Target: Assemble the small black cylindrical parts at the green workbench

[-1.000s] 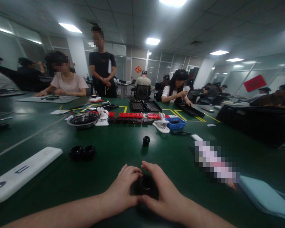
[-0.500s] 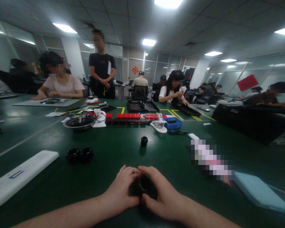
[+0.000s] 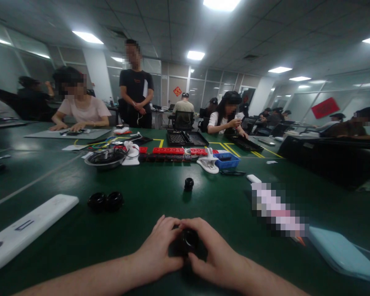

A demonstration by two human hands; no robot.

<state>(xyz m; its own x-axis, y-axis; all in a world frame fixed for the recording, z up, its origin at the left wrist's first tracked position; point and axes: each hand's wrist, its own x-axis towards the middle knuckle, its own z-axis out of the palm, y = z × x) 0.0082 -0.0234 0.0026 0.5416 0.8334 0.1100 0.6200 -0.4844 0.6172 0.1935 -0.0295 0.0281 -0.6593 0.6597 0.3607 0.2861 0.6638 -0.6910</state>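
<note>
At the near middle of the table, my left hand (image 3: 162, 242) and my right hand (image 3: 211, 250) curve around a glossy black round piece (image 3: 190, 239). Their fingertips meet at its far side, and both thumbs come together on the near side. Much of the piece is hidden by the fingers and in shadow. Two similar black ring-shaped pieces (image 3: 105, 201) lie side by side, touching, to the left beyond my left hand. A smaller black round piece (image 3: 189, 183) stands on the table straight ahead.
A long white case (image 3: 33, 230) lies at left, a light-blue packet (image 3: 342, 250) at right. Farther back are a metal bowl (image 3: 103, 164), a red strip (image 3: 168, 151), white clips (image 3: 208, 161) and a blue bin (image 3: 226, 160). Other people sit and stand beyond.
The whole view has shifted slightly, so things appear a little farther right. My hands stay around the black piece, with almost no change in their grip.
</note>
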